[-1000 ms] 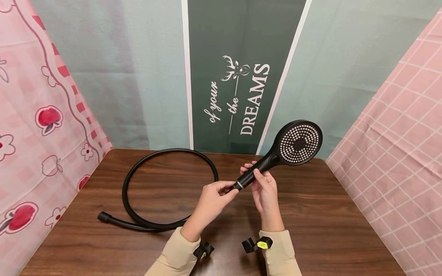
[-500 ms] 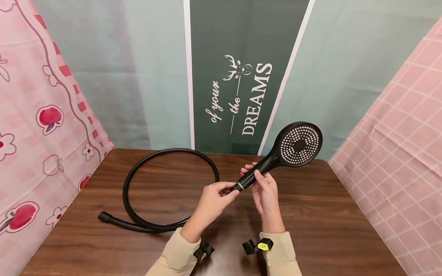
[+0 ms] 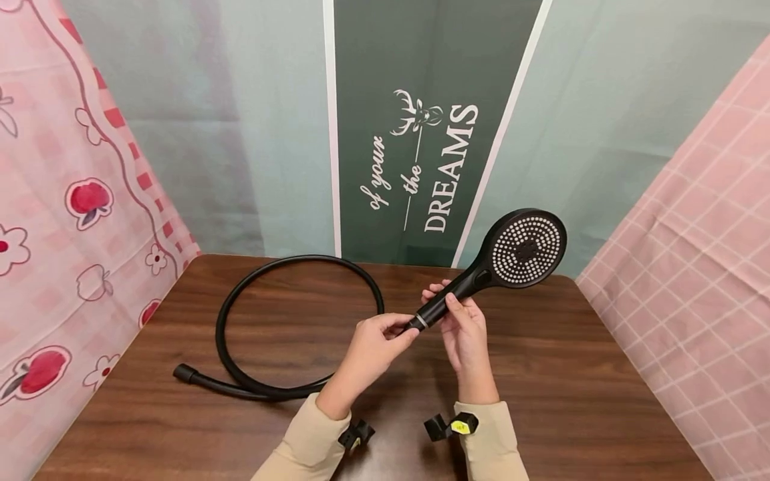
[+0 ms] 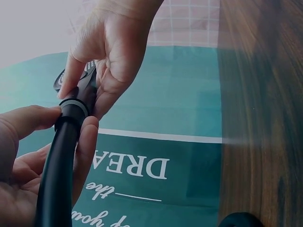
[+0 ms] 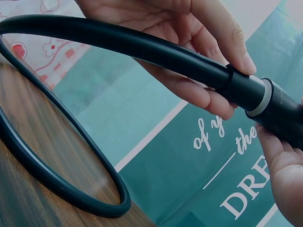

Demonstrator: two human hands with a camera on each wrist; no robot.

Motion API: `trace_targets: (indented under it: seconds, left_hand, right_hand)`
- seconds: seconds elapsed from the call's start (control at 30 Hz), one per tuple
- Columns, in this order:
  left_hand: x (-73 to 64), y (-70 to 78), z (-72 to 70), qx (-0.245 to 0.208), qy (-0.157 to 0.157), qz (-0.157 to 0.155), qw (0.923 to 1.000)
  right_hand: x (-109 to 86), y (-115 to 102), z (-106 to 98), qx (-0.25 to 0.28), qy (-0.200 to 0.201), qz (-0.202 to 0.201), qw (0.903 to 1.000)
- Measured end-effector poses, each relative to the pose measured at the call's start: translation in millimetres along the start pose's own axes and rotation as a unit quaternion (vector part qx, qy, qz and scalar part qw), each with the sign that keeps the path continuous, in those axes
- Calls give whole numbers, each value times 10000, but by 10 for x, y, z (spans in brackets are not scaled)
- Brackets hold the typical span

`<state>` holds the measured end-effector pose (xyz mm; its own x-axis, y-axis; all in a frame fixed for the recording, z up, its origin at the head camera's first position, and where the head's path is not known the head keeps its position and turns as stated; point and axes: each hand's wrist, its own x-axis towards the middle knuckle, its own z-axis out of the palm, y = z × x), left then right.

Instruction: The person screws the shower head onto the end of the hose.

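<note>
A black shower head (image 3: pixel 525 250) with pale nozzles is raised above the table, its face tilted up to the right. My right hand (image 3: pixel 466 337) grips its handle, thumb on the near side. At the handle's lower end, my left hand (image 3: pixel 374 344) pinches the end fitting (image 5: pixel 246 90) of a black shower hose (image 3: pixel 224 354). A light ring (image 5: pixel 263 98) shows where the fitting meets the handle; the threads are hidden. From my left hand the hose runs down and loops on the table. Its other end fitting (image 3: pixel 184 373) lies at the left.
The brown wooden table (image 3: pixel 571 401) stretches around both hands. A green and teal cloth (image 3: pixel 283 133) hangs behind it. Pink patterned cloths hang at the left (image 3: pixel 36 254) and right (image 3: pixel 692 267). Each wrist carries a small black camera mount.
Both hands hold their places on the shower head and hose fitting. The whole head view has shifted slightly; little else differs.
</note>
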<state>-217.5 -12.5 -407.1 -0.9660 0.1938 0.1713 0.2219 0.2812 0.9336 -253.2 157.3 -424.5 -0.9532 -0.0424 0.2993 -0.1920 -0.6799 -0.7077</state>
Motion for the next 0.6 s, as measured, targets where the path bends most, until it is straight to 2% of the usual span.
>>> trace_targets:
  seconds: [0.13,0.6]
  left_hand:
    - [-7,-2,-5,-56,9,51,10000]
    - [-19,26,-16,-96,-81,-71,9999]
  right_hand:
    - [-7,4,9,11,10,-22,10000]
    - [-16,-23,29,66,-13,-37,10000]
